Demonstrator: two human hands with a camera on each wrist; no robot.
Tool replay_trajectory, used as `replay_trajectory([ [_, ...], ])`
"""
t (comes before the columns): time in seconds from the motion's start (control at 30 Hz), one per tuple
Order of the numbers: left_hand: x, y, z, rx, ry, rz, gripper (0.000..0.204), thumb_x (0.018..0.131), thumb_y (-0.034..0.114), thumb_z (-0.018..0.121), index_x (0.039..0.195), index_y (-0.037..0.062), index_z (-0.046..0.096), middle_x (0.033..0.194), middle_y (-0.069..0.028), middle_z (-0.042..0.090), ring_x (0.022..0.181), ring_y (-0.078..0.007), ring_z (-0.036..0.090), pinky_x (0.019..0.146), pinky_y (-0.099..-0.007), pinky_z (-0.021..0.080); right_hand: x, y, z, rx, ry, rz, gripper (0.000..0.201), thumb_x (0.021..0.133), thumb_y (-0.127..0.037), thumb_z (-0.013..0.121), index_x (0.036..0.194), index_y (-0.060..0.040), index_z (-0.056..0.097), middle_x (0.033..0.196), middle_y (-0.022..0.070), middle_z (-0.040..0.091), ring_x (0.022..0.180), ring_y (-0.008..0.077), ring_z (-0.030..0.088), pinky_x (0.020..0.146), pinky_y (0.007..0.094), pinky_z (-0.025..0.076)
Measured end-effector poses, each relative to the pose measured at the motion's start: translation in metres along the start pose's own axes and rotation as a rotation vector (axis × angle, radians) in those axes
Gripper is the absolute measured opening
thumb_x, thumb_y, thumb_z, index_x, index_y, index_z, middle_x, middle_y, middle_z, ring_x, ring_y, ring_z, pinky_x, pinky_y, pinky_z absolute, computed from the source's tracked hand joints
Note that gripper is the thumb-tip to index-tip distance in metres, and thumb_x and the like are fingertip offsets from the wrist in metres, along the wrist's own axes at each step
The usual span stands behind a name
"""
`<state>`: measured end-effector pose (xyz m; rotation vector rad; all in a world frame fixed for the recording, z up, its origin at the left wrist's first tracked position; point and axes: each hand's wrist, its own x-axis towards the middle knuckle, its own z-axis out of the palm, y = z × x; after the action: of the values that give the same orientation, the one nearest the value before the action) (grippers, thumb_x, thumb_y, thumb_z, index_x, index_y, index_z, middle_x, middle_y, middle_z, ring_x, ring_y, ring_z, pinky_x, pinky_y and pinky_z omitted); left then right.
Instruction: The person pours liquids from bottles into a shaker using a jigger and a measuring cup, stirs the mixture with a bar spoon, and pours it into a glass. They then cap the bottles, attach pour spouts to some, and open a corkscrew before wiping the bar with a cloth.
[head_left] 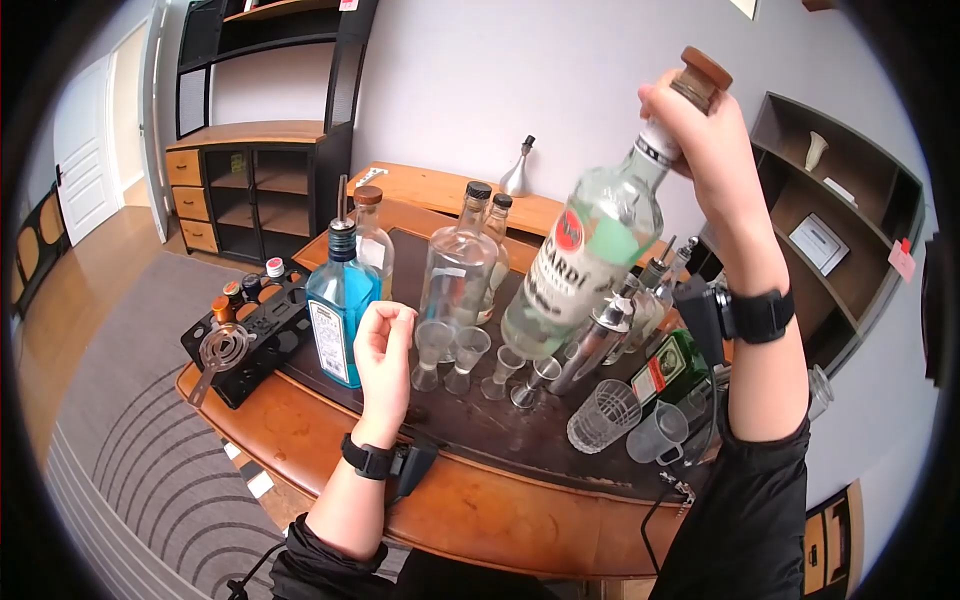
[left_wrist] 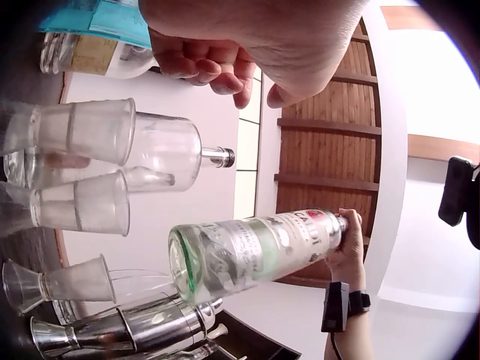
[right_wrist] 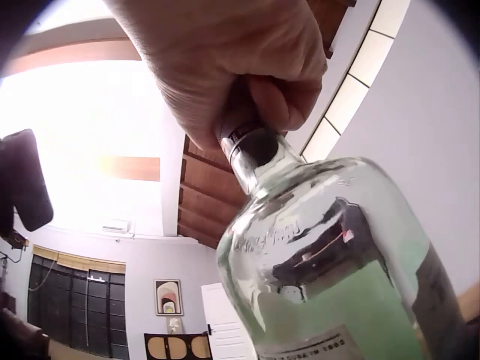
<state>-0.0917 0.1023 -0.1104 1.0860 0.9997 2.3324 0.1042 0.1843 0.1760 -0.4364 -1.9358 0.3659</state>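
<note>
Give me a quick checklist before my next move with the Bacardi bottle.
1. Right hand gripping the Bacardi bottle by its neck: ok.
2. Bacardi bottle held off the tabletop: ok.
3. Brown stopper out, should pouring follow: not ok, it's in place.
4. Left hand free: ok, holding nothing.
5. Clear jiggers upright: ok.
6. Bacardi bottle clear of the cocktail shaker: cannot tell, they overlap in view.

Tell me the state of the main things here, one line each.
Red-emblem bottle: tilted, gripped by the neck in the right hand, clear of the desk
Left hand: holding nothing, fingers loosely curled
Blue bottle: upright, metal spout fitted
Large clear bottle: upright, dark cap on
Strainer: lying on the black rack
Jug: upright, looks empty
Drawers: shut
</note>
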Motion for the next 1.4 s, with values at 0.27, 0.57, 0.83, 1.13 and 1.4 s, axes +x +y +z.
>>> replay_trajectory([
  [0.27,-0.007,0.012,0.006,-0.169,-0.409,-0.141,0.026,0.094,0.025,0.06,0.111,0.005,0.058,0.084,0.0006,0.059,0.075,-0.0063,0.054,0.066,-0.0204,0.042,-0.079,-0.017,0.017,0.193,-0.238,0.142,0.017,0.083,-0.018,0.068,0.077,-0.0067,0.057,0.071,-0.0023,0.056,0.065,0.0047,0.053,0.058,0.0224,0.042],
  [0.57,-0.021,0.037,0.011,-0.404,-1.066,-0.563,0.109,0.069,0.054,0.082,0.148,0.0001,0.03,0.148,-0.0109,0.04,0.137,-0.0221,0.036,0.113,-0.037,0.027,-0.126,-0.019,0.042,0.234,-0.272,0.226,0.014,0.083,-0.01,0.071,0.081,-0.0044,0.058,0.072,-0.0028,0.058,0.069,0.0043,0.054,0.062,0.0229,0.043],
  [0.83,-0.026,0.037,0.02,-0.266,-1.101,-0.651,0.109,0.065,0.019,0.09,0.149,0.003,0.023,0.14,-0.0077,0.044,0.13,-0.0163,0.041,0.109,-0.0357,0.033,-0.114,-0.019,0.03,0.205,-0.461,0.431,0.016,0.085,-0.016,0.07,0.092,-0.005,0.06,0.076,-0.0033,0.058,0.065,0.0032,0.052,0.054,0.0209,0.041],
  [1.13,-0.028,0.035,0.021,-0.205,-1.094,-0.565,0.1,0.069,0.014,0.086,0.148,0.0025,0.025,0.139,-0.0067,0.045,0.127,-0.015,0.042,0.108,-0.0345,0.034,-0.103,-0.026,0.015,-0.168,-0.27,-0.088,0.019,0.084,-0.017,0.067,0.092,-0.0003,0.064,0.07,0.0004,0.059,0.06,0.0042,0.048,0.053,0.021,0.037],
  [1.4,-0.027,0.033,0.019,-0.171,-1.132,-0.568,0.101,0.07,0.013,0.085,0.149,0.0029,0.023,0.141,-0.0067,0.043,0.128,-0.0147,0.041,0.109,-0.0341,0.034,-0.09,-0.022,0.018,-0.198,-0.37,-0.135,0.011,0.082,-0.01,0.061,0.078,-0.0008,0.057,0.062,-0.0009,0.05,0.055,0.0046,0.041,0.05,0.0212,0.032],
])
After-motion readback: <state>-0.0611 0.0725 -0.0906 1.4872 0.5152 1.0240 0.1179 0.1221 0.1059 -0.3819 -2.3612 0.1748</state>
